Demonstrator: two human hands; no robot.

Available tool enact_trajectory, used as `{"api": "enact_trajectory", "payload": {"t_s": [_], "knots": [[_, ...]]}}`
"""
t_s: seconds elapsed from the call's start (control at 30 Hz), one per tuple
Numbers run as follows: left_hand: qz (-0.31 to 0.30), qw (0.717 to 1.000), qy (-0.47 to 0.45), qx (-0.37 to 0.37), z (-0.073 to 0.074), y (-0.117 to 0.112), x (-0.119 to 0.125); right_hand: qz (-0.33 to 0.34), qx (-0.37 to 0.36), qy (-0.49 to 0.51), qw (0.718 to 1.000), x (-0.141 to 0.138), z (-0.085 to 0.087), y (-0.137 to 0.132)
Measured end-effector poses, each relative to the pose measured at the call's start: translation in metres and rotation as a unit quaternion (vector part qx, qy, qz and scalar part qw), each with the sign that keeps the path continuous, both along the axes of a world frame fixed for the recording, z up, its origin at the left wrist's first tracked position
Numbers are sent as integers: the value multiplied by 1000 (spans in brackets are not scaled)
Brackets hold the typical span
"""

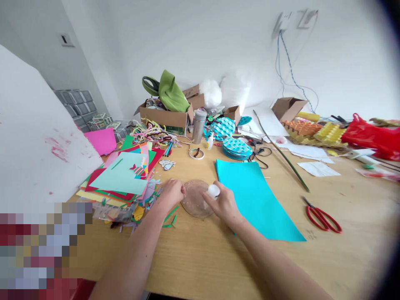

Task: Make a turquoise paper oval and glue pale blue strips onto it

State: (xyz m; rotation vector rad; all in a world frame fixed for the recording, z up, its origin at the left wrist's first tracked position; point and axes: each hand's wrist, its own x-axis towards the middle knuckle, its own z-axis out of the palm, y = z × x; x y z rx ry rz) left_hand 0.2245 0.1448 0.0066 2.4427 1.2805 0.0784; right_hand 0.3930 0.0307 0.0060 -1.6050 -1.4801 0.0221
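A clear round plastic disc [196,205] lies between my hands on the wooden table. My left hand [173,193] is closed at its left edge, with fingers curled against the rim. In my right hand [225,204] is a small white bottle [213,191], its round white end toward me, held over the disc's right side. The bottle's far end is hidden. Right of the disc lies a stack of bright blue paper [254,196], partly beneath my right hand. Thin green paper strips [171,217] lie below my left hand.
Coloured paper sheets [120,173] and scraps pile up at left. Red-handled scissors [323,218] and a long green stick [281,152] lie at right. Behind stand a grey tumbler [199,127], a small glue bottle [210,142], blue patterned discs [236,148] and a cardboard box [164,116].
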Motion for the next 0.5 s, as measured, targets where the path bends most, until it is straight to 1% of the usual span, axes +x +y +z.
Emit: {"api": "enact_trajectory", "payload": {"t_s": [0.07, 0.2, 0.33, 0.43, 0.5], "knots": [[0, 1000, -2, 1, 0, 0, 0, 6, -3, -1, 1000, -2, 1, 4], [-2, 1000, -6, 1, -1, -1, -1, -24, 6, 19, 1000, -5, 0, 14], [-1, 1000, -4, 4, -2, -1, -1, -15, -22, 18, 999, -8, -7, 35], [1, 1000, 0, 8, -1, -1, -1, -31, -27, 20, 999, -7, -10, 51], [4, 1000, 1, 11, 0, -2, 0, -45, -26, 15, 999, -5, -10, 56]]}}
